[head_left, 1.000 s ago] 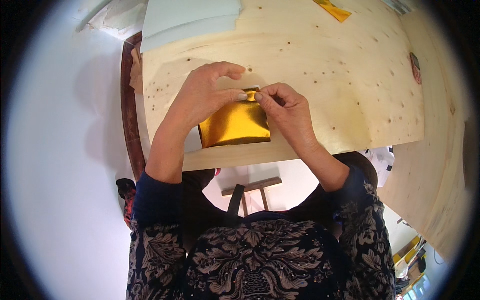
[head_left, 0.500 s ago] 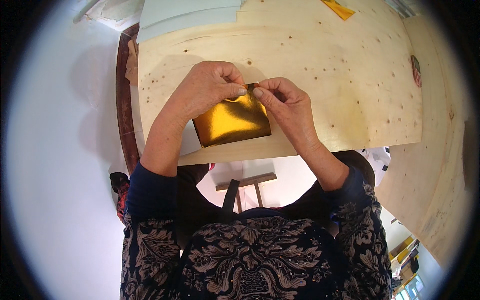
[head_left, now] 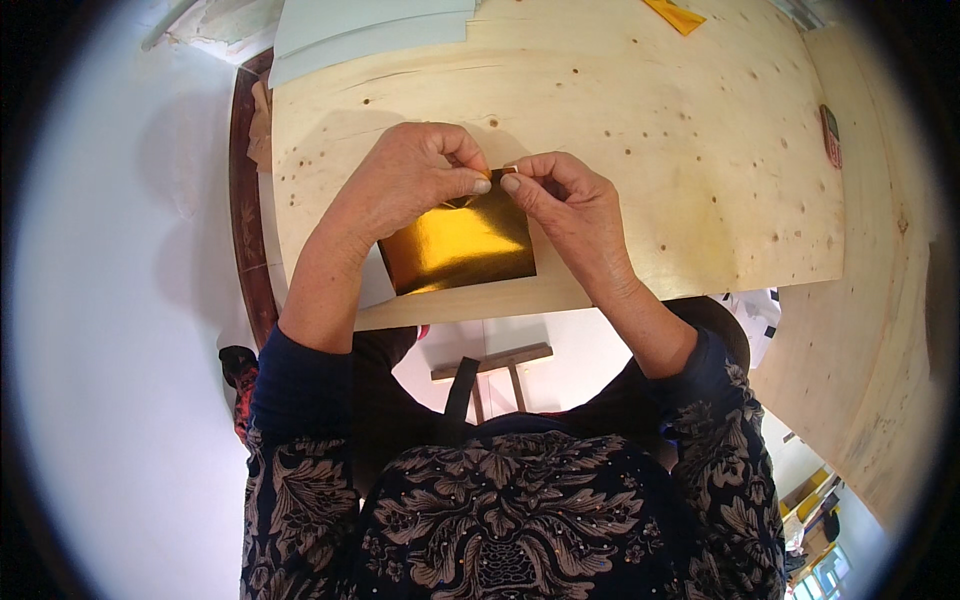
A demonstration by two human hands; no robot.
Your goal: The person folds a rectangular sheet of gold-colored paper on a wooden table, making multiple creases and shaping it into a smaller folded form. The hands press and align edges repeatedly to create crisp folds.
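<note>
A shiny gold foil sheet (head_left: 465,245) lies near the front edge of the wooden table. My left hand (head_left: 425,175) pinches its far edge between thumb and fingers. Close beside it, my right hand (head_left: 560,190) pinches the same edge near the far right corner, where a small piece of the edge looks turned over. The gap between the two pinches is narrow. Under the left forearm, a white sheet (head_left: 375,280) sticks out beside the gold one. My fingers hide part of the far edge.
White sheets (head_left: 370,35) are stacked at the far left of the table (head_left: 700,200). A folded gold-yellow piece (head_left: 675,15) lies at the far edge, and a small red object, perhaps a phone (head_left: 831,136), rests at the right edge. A brown wooden rail (head_left: 250,200) runs along the left side.
Both hands keep their pinch at the far edge. The gold sheet has shifted very slightly left and nearer, and the right fingertips have moved a little along the edge.
</note>
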